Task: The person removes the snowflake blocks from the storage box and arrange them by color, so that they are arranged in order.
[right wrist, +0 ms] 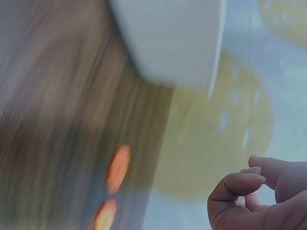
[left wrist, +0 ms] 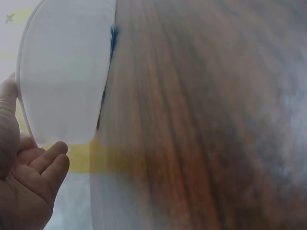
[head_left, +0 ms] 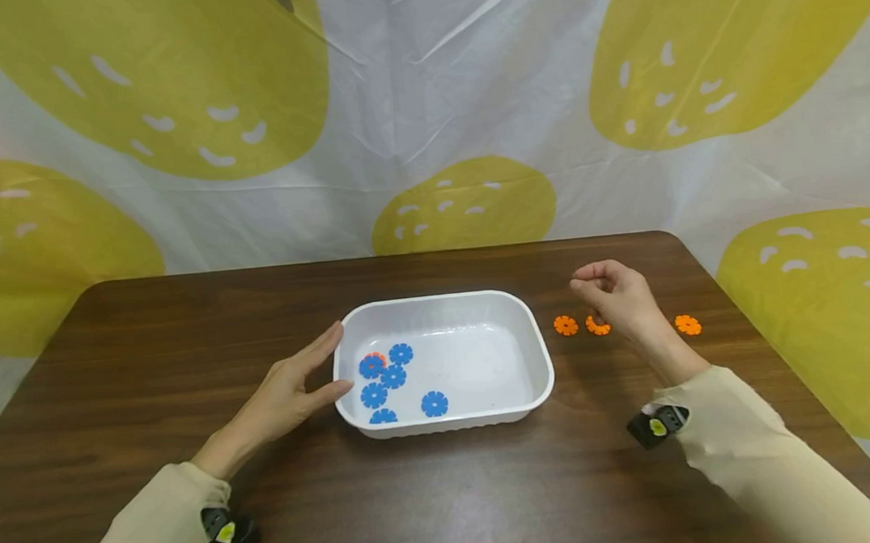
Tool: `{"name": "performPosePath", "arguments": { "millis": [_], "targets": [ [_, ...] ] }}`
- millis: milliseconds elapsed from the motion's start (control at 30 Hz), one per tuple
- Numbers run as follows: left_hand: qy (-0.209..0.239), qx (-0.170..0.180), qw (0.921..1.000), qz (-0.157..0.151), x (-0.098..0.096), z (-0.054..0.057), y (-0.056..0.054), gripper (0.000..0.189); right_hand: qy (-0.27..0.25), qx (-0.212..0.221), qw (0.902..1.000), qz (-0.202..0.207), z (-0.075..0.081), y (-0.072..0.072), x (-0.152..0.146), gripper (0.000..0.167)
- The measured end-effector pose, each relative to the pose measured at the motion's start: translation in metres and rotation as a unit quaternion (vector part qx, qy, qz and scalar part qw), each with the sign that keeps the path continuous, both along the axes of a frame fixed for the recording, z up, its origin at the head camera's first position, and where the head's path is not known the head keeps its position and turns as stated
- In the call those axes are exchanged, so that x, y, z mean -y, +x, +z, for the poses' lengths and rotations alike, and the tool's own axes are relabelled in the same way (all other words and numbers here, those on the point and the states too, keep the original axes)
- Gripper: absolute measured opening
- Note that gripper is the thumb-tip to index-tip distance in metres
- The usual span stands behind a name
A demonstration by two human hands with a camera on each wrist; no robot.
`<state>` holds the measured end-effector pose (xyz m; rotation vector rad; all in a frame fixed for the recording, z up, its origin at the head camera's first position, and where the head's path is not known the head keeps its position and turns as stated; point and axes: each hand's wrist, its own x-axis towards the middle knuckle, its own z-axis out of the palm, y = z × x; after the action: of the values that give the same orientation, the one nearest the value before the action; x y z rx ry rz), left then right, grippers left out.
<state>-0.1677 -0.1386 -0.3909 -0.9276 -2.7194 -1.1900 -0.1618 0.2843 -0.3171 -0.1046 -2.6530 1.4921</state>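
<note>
A white plastic tray [head_left: 478,415] lies on the table, with several blue notched discs [head_left: 434,403] inside, mostly toward its left end. A reddish-orange disc [head_left: 377,357] shows partly under a blue one. My left hand [head_left: 287,391] rests against the tray's left end, thumb and fingers spread apart along the rim. To the right of the tray, my right hand [head_left: 618,300] hovers above the table, fingers loosely bent and nothing visible between them. Below and around it lie orange notched discs [head_left: 565,326]; the middle one [head_left: 596,326] is partly hidden by the hand.
The brown wooden table [head_left: 190,339] has rounded far corners. A white cloth with yellow fruit shapes [head_left: 461,205] hangs behind its far edge. Another orange disc [head_left: 688,325] lies farther right, beside my right wrist.
</note>
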Motion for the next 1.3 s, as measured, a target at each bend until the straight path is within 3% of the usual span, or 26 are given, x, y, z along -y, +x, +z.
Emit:
{"name": "performPosePath", "arguments": {
  "millis": [200,567,933,1300],
  "targets": [
    [0.003,0.001,1.0000,-0.003,0.000,0.000,0.000,0.075,-0.047,-0.006,0.9970,0.062,-0.002,-0.002,0.060,0.022],
    [0.003,0.001,1.0000,-0.003,-0.002,0.001,-0.002,0.075,-0.060,0.069,0.9848,0.147,-0.021,-0.012,0.145,0.014],
    [0.006,0.010,0.9999,-0.004,-0.003,0.000,-0.001,0.075,0.031,0.113,0.9787,0.169,-0.040,-0.029,0.188,0.013],
    [0.007,-0.007,0.9999,-0.003,-0.004,0.001,-0.001,0.074,0.078,0.103,0.9708,0.202,-0.048,-0.037,0.205,0.015]
  ]
}}
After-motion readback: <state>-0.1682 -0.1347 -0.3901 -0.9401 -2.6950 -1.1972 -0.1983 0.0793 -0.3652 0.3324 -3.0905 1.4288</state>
